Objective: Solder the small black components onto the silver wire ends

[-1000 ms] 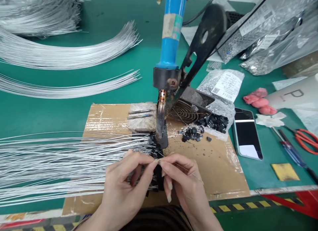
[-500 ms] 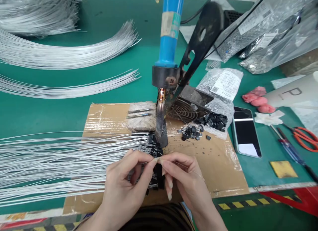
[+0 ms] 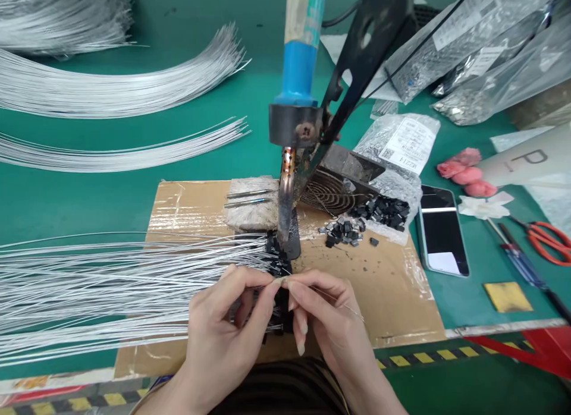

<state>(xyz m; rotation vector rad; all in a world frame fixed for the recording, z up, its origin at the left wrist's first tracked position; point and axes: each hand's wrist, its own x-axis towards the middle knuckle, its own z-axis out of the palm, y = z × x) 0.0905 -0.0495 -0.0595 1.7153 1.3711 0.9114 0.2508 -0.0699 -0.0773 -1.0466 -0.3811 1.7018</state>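
My left hand (image 3: 234, 326) is closed in a pinch, thumb against forefinger. Its tips meet those of my right hand (image 3: 332, 314), which is pinched as well. A thin wire (image 3: 354, 312) runs out of the right hand's grip across its palm, and its end between the fingertips is mostly hidden. Under and beside my left hand lie many silvery-white wires (image 3: 134, 278), their right ends at a row of small black connectors (image 3: 277, 255). Just above the fingertips points the tip of a soldering iron (image 3: 285, 210), held in a black bracket (image 3: 357, 64).
Cardboard (image 3: 379, 296) covers the work area. Loose black connectors (image 3: 343, 232) lie near a round-grilled fan (image 3: 328, 192). Two metal rods rest on a wrapped block (image 3: 252, 216). Right are a phone (image 3: 444, 230), a yellow sponge (image 3: 508, 297) and orange-handled pliers (image 3: 551, 242). Wire bundles (image 3: 111, 94) lie upper left.
The view has shifted slightly, so the bench things sit a little higher in the picture. Both hands keep the same pinch at nearly the same place.
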